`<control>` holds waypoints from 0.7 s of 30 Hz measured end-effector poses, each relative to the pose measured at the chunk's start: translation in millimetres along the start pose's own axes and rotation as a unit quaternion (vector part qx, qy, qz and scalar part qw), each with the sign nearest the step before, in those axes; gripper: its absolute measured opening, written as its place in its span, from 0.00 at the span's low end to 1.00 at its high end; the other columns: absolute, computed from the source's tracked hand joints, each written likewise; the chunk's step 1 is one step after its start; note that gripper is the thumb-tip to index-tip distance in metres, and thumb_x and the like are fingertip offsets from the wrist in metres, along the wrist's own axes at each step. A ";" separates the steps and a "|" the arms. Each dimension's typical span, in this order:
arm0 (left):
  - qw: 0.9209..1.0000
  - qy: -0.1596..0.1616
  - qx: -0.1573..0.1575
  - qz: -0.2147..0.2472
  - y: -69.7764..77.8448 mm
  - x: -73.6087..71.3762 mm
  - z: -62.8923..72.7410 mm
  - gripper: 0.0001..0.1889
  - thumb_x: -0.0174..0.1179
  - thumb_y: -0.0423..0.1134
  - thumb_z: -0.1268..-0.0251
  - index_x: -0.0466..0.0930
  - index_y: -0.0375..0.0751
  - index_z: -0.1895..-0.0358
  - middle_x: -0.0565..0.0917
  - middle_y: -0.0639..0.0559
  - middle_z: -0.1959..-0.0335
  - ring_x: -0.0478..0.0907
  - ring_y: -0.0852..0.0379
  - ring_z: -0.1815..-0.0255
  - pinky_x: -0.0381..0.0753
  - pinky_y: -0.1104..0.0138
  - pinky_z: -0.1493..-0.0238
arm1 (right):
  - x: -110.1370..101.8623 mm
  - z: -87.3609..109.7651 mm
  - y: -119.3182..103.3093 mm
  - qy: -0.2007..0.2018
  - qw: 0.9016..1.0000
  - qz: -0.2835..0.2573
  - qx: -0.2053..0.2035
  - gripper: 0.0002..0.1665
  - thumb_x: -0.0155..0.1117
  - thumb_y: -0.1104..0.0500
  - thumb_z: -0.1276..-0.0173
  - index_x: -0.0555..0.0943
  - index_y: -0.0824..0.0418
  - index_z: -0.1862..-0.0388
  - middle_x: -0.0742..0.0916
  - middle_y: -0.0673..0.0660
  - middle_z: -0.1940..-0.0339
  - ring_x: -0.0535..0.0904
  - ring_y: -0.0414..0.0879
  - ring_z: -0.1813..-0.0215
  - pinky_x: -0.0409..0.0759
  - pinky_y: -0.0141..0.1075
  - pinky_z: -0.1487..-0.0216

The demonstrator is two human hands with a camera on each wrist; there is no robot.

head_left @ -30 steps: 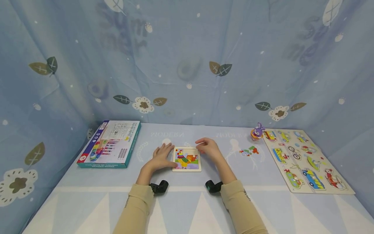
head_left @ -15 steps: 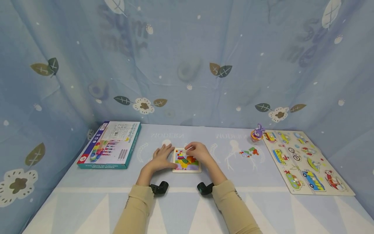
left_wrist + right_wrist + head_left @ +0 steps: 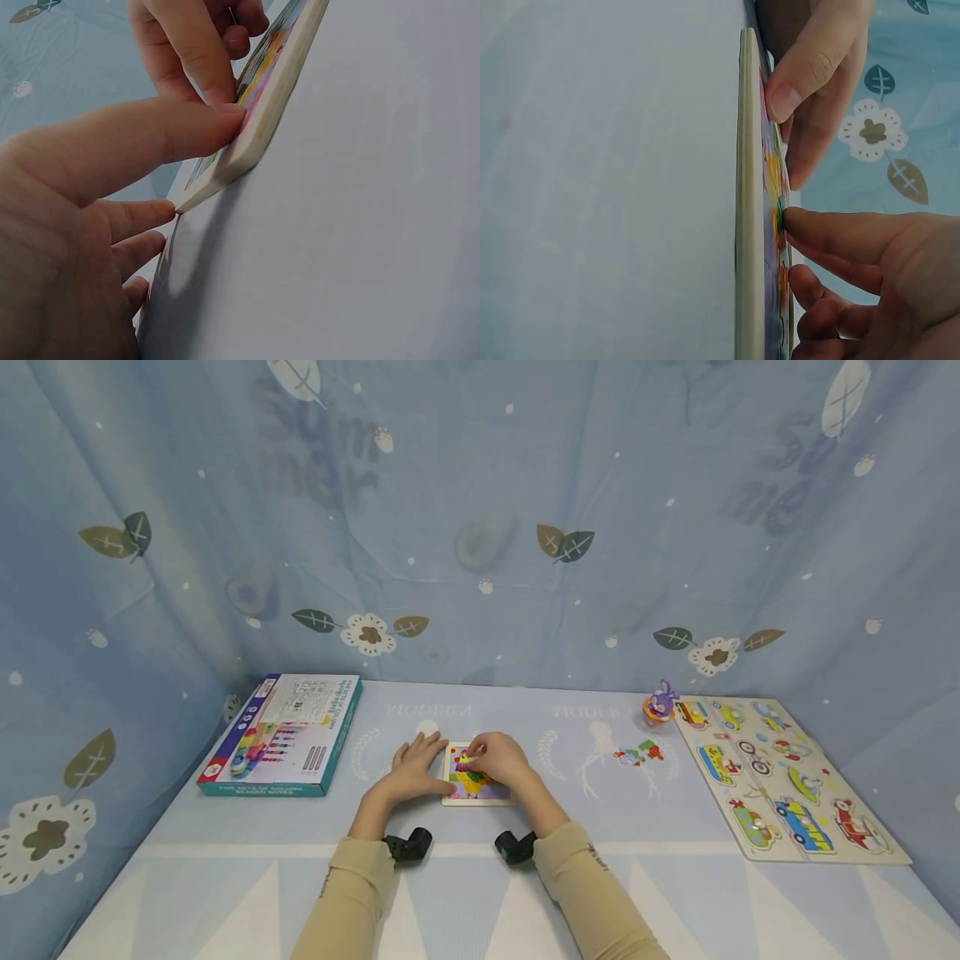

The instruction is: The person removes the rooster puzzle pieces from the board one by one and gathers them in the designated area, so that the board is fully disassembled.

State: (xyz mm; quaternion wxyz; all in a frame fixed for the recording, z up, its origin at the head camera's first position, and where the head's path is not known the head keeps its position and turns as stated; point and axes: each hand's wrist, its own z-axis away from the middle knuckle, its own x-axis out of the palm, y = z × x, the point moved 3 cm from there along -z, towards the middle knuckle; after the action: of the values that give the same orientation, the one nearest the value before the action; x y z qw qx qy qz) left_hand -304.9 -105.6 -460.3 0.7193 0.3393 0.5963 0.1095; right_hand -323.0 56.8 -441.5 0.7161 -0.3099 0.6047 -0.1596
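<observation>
Rooster puzzle [image 3: 476, 792] on the table [image 3: 465, 828] in front of me.
My left hand [image 3: 414, 768] is spread wide, thumb on its edge. My right hand [image 3: 502, 762] is narrow, touching the picture; can't tell if it's pinching anything. If my left thumb slips, the puzzle could slide.

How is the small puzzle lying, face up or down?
Face up: from above, the small puzzle shows its picture, partly hidden by the right hand.

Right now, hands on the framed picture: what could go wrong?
Skid: the left hand touches the framed picture only at its left side; a firm push from the right hand might shift it.
Blind spot: that hand hides the picture's upper right from the head camera, so a misfit there could go unseen.
</observation>
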 end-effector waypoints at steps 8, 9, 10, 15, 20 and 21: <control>1.000 -0.002 0.003 0.002 -0.4 0.7 0.5 0.43 0.67 0.47 0.56 0.62 0.35 0.34 0.55 0.39 0.28 0.40 0.40 0.27 0.35 0.46 0.31 | 1.8 0.7 -6.1 -0.007 1.000 0.030 0.001 0.04 0.68 0.60 0.44 0.82 0.58 0.69 0.80 0.52 0.73 0.72 0.43 0.71 0.71 0.34 0.68; 1.000 -0.002 0.004 0.002 -0.2 0.5 0.6 0.43 0.67 0.47 0.56 0.62 0.35 0.34 0.55 0.39 0.28 0.40 0.39 0.27 0.35 0.46 0.31 | 1.4 0.9 -6.7 -0.008 1.000 0.028 0.001 0.04 0.68 0.60 0.44 0.82 0.58 0.69 0.80 0.52 0.73 0.72 0.43 0.71 0.71 0.34 0.68; 1.000 -0.002 0.004 0.002 0.0 0.2 0.7 0.43 0.67 0.47 0.56 0.62 0.35 0.34 0.55 0.39 0.28 0.40 0.39 0.27 0.35 0.46 0.31 | 1.1 1.1 -7.1 -0.008 1.000 0.026 0.002 0.05 0.68 0.60 0.44 0.82 0.58 0.69 0.80 0.52 0.73 0.72 0.43 0.71 0.72 0.34 0.68; 1.000 -0.001 0.007 0.006 0.9 -0.5 1.0 0.43 0.67 0.47 0.56 0.62 0.35 0.34 0.55 0.39 0.28 0.40 0.39 0.27 0.35 0.45 0.32 | -0.4 1.0 -6.8 -0.003 1.000 0.021 -0.004 0.04 0.68 0.61 0.44 0.81 0.59 0.71 0.79 0.52 0.74 0.72 0.44 0.71 0.72 0.35 0.68; 1.000 -0.003 0.004 0.005 0.9 -1.0 1.0 0.43 0.67 0.47 0.55 0.61 0.35 0.33 0.54 0.40 0.28 0.40 0.40 0.27 0.35 0.46 0.31 | -2.3 1.2 -6.8 0.008 1.000 0.026 -0.004 0.05 0.68 0.60 0.43 0.81 0.59 0.74 0.80 0.52 0.74 0.73 0.43 0.71 0.72 0.34 0.68; 1.000 -0.003 0.003 0.004 0.9 -0.8 1.0 0.43 0.67 0.47 0.55 0.61 0.35 0.33 0.54 0.40 0.28 0.40 0.40 0.26 0.34 0.46 0.31 | -2.6 1.4 -6.9 0.011 0.999 0.031 -0.004 0.05 0.68 0.59 0.44 0.81 0.59 0.74 0.80 0.52 0.74 0.73 0.43 0.71 0.72 0.34 0.68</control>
State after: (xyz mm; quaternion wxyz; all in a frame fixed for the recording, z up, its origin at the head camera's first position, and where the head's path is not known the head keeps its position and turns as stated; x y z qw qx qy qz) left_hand -303.9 -105.7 -459.1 0.7197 0.3446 0.5926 0.1096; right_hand -321.3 53.5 -435.0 0.7129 -0.2916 0.6226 -0.1382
